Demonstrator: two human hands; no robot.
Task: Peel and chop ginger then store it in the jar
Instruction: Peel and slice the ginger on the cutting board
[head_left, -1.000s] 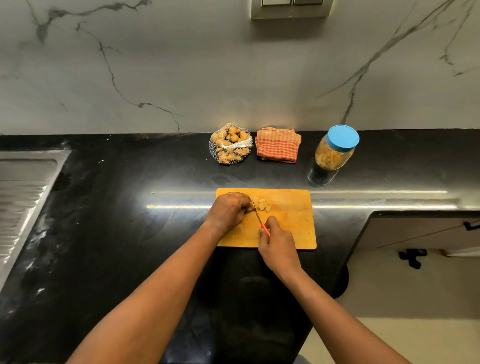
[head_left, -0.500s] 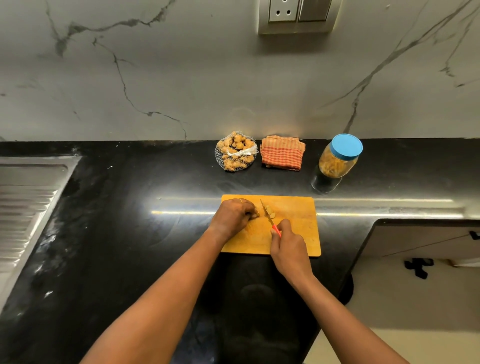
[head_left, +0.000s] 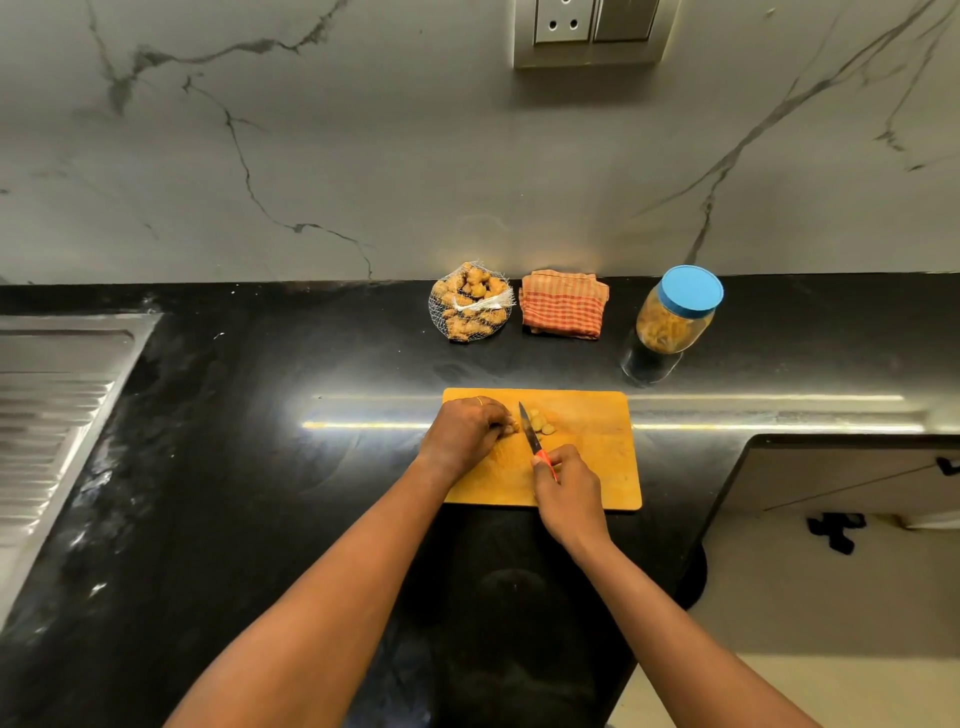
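The left hand (head_left: 465, 434) lies knuckles up on the cutting board (head_left: 597, 462), over the board's left part. Its fingers are curled down and press on a piece of ginger (head_left: 511, 428). Only a small end of the ginger peeks out past the fingertips, on the side facing the other hand. A thin ring (head_left: 479, 400) shows on one finger.

The right hand (head_left: 566, 493) is wrapped tight round the red handle of a small knife (head_left: 531, 431). The blade runs away from this hand toward the wall, and its tip is level with the left knuckles. The blade stands just beside the left fingertips, between the held ginger and a few cut pieces (head_left: 543, 423). Those pieces lie on the board just right of the blade, a little beyond the right hand. Whether the edge touches the ginger cannot be told.

Three things stand in a row on the black table (head_left: 260, 467), beyond both hands and off the board, close to the wall. The jar (head_left: 672, 322) is beyond and to the right of the right hand, well apart from it. It has its blue lid (head_left: 691, 289) on, and yellowish contents show through the side. A folded checked cloth (head_left: 563, 304) lies straight beyond the hands. A net bag (head_left: 470, 301) of whole ginger sits beyond the left hand.

Far to the left of the left hand is the ribbed steel drainer of a sink (head_left: 52, 395). High on the wall above the hands is a socket (head_left: 589, 31)
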